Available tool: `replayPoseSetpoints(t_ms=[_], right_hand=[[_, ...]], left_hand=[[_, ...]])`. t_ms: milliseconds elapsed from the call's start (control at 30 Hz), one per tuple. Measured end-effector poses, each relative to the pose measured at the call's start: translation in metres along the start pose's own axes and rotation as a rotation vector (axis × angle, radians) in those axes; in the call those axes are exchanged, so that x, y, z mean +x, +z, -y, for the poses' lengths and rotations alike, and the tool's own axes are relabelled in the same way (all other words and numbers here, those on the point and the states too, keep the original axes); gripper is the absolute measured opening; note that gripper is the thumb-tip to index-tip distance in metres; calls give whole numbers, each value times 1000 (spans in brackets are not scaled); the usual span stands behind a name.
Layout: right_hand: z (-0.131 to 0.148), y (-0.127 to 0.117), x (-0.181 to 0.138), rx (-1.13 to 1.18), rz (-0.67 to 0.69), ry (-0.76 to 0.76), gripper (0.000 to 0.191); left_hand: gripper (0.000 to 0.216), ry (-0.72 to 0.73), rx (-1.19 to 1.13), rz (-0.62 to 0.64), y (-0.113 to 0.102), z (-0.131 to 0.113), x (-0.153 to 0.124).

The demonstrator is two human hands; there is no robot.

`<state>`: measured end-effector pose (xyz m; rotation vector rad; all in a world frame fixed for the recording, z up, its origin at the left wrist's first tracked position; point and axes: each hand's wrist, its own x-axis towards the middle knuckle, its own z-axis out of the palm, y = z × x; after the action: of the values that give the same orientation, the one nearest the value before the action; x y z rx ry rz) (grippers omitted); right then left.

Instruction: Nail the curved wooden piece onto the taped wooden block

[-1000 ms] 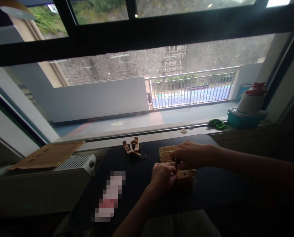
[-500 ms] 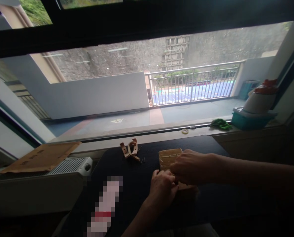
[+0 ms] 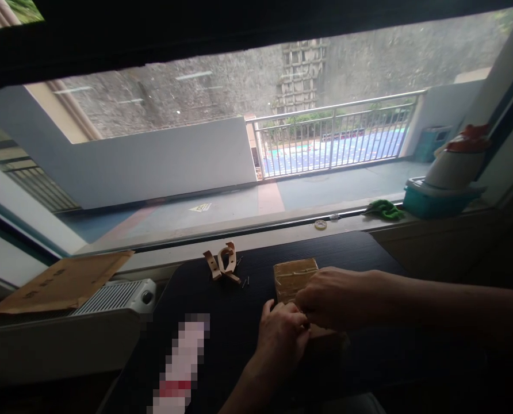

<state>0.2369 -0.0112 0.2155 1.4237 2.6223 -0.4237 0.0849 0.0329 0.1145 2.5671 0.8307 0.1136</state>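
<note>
A small cardboard box (image 3: 294,269), with shiny tape across its top, rests on the dark table (image 3: 222,322). Over its near half, my right hand (image 3: 332,296) is closed with the fingertips pinched downward. My left hand (image 3: 282,333) curls against the box's near left side, its fingers bent and meeting the right fingertips. Whatever lies between the fingers is hidden. Farther left on the table are curved light wooden pieces (image 3: 228,261) with holes, and beside them several thin dark screws or nails (image 3: 245,282).
Along the window sill lie a small ring-shaped roll (image 3: 320,225), a green cloth (image 3: 385,210) and a teal box (image 3: 437,198) with a white container (image 3: 457,167) on it. At left, flat cardboard (image 3: 62,282) covers part of a white heater (image 3: 114,296). A blurred-out strip (image 3: 185,362) is on the table.
The whole view has tilted and shifted slightly. Both hands stay at the box in nearly the same pose, with only small finger movement.
</note>
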Motion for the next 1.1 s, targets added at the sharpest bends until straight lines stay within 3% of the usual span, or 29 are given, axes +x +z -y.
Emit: replayPoseSetpoints(t_ms=[233,433,567,700,967,1100], right_hand=[[6,-8,3,-159,29,-17,12],[-2,9,9,-148,-21,-77,11],[3,3,6,-158,-25,6,10],[8,-5,3,-163,1,-16,8],[-3,9,6,-59,-50,-83,15],[0,6,4,-67,-34,-39,18]], left_hand=[[22,1,-8,17,-3,-1,1],[20,11,-40,-8,-1,0,-1],[16,9,-47,-17,1,1,-1],[17,-10,-37,-20,0,0,0],[16,5,-27,-40,3,0,-3],[16,9,-28,-59,4,1,-4]])
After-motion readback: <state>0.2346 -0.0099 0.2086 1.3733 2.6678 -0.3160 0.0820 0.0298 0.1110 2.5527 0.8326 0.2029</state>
